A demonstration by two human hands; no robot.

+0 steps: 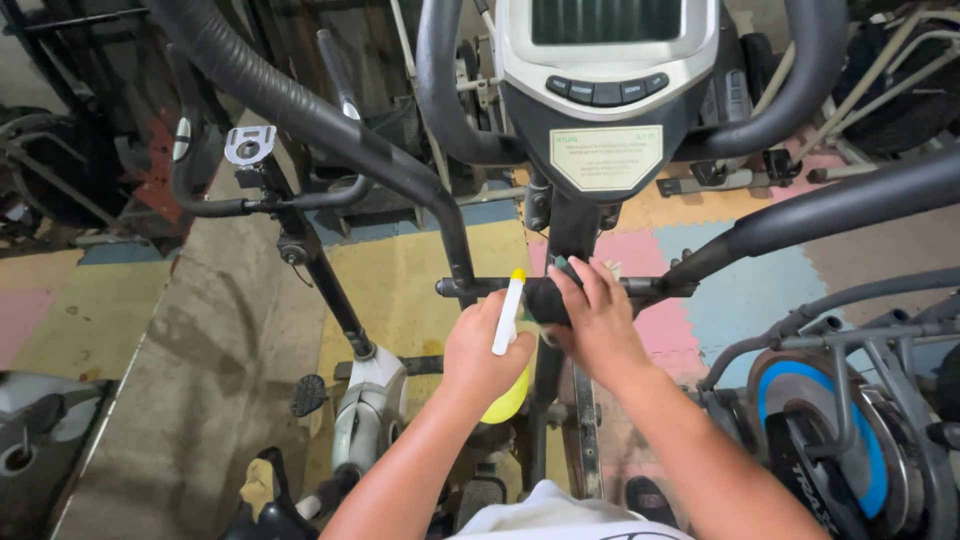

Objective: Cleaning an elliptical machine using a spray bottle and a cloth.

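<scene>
Head view: left hand [483, 352] grips yellow spray bottle [508, 345]; right hand [597, 320] presses cloth [560, 268] below pale rectangular label [606, 157].

The left hand [482, 352] sat just beside the right hand [597, 322], both at the crossbar [660, 288] of the exercise machine. A spray bottle [509, 330] stood in the left hand, and a cloth [560, 268] lay under the right hand, on the bar. Beyond the hands rose the console [607, 70] (directly ahead, above the bar). An exercise bike [365, 400] stood left of the hands, a flywheel [815, 430] right, floor mats [400, 290] beneath.
</scene>
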